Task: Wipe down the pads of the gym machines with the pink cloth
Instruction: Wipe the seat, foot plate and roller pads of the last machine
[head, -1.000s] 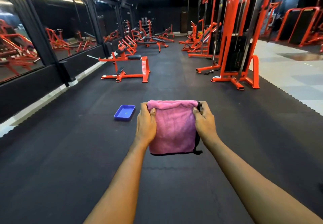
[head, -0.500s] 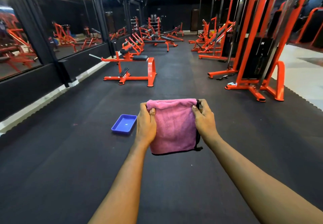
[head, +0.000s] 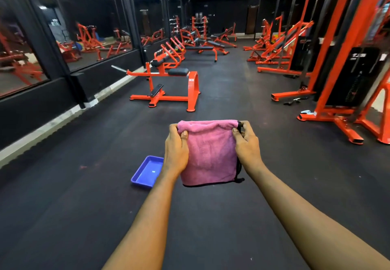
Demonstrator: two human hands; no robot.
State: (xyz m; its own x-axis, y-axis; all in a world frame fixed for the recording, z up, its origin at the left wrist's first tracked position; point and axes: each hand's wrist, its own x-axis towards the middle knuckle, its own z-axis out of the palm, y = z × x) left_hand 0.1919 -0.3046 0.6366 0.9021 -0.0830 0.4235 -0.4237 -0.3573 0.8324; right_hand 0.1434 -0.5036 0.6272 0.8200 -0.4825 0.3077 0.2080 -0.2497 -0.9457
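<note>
- Two-hand hold: left hand [head: 176, 151] and right hand [head: 247, 143], fingers [head: 184, 134] curled, pinch pink cloth [head: 211, 153] by top corners; cloth hangs above floor [head: 84, 206].
- Hazard: blue tray [head: 145, 173] lies near; stepping on it may cause a stumble.

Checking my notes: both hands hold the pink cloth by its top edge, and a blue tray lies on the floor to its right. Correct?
Wrong side: the head view shows the blue tray on the floor left of the pink cloth, beside the left hand. The right hand grips the top edge too.
</note>
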